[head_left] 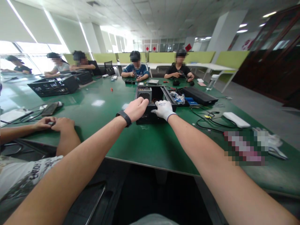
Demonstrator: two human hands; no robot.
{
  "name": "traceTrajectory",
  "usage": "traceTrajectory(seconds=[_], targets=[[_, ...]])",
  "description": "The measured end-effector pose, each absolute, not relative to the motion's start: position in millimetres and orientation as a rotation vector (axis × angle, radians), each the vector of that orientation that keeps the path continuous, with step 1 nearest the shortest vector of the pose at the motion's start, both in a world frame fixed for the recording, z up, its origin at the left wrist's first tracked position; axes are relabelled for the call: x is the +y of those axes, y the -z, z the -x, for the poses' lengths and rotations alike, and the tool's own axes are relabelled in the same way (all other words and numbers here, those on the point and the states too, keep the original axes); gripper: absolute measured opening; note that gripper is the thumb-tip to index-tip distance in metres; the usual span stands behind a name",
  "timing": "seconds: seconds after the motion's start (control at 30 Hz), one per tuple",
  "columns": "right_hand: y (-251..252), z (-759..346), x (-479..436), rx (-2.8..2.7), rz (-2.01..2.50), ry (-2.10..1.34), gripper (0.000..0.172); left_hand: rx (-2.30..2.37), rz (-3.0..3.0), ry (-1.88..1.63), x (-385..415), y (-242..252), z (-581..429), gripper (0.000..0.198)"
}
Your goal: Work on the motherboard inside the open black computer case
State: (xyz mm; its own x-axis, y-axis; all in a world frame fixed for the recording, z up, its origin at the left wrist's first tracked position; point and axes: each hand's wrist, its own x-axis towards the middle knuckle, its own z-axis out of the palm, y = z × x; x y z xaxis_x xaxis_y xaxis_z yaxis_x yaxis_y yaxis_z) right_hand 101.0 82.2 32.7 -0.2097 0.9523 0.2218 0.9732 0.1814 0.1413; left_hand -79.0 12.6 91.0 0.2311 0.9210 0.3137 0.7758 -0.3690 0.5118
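Note:
A black open computer case (pixel 154 93) lies on the green table (pixel 150 143) in front of me, its side panel off. My left hand (pixel 136 108), bare with a black band on the wrist, has its fingers curled over the case's near left edge. My right hand (pixel 164 109) wears a white glove and grips the near top edge of the case, fingers closed over it. Cables and parts show inside the case.
The case's black panel (pixel 199 95) lies to the right, with black cables (pixel 208 120) and a white power strip (pixel 236 120). A neighbour's clasped hands (pixel 54 123) rest at left. Other people sit across the table with another black case (pixel 54 85).

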Motion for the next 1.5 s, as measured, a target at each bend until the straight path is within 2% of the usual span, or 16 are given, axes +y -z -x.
traceTrajectory(seconds=[0.23, 0.4, 0.5, 0.63, 0.77, 1.0, 1.3, 1.4, 1.5], targets=[[-34.6, -100.6, 74.7, -2.383, 1.908, 0.351, 0.047, 1.661, -2.161, -0.804, 10.5, -86.6, 89.8, 0.035], [-30.5, -101.6, 39.4, -2.392, 1.878, 0.355, 0.054, 1.656, -2.122, -0.792, 6.3, -94.8, 86.7, 0.031], [-27.2, -103.6, 6.9, -2.373, 1.854, 0.388, 0.05, 1.637, -2.146, -0.719, 4.9, -97.8, 78.5, 0.033], [-24.8, -106.7, -47.2, -2.353, 1.813, 0.442, 0.043, 1.609, -2.307, -0.514, 5.1, -91.5, 65.4, 0.037], [-23.0, -109.8, -105.6, -2.352, 1.784, 0.454, 0.038, 1.558, -2.571, -0.162, 5.2, -79.4, 54.1, 0.044], [-15.9, -114.3, -189.3, -2.331, 1.718, 0.375, 0.03, 1.463, -2.696, 0.46, -4.7, -71.0, 27.0, 0.032], [-11.7, -117.9, -224.9, -2.304, 1.659, 0.314, 0.025, 1.459, -2.558, 0.822, -12.6, -37.7, -4.5, 0.058], [-12.0, -117.7, -223.7, -2.307, 1.653, 0.317, 0.024, 1.432, -2.551, 0.882, -5.0, -25.7, -2.3, 0.059], [-12.0, -117.4, -223.1, -2.301, 1.652, 0.324, 0.025, 1.482, -2.53, 0.8, 4.2, -15.5, -0.3, 0.059]])
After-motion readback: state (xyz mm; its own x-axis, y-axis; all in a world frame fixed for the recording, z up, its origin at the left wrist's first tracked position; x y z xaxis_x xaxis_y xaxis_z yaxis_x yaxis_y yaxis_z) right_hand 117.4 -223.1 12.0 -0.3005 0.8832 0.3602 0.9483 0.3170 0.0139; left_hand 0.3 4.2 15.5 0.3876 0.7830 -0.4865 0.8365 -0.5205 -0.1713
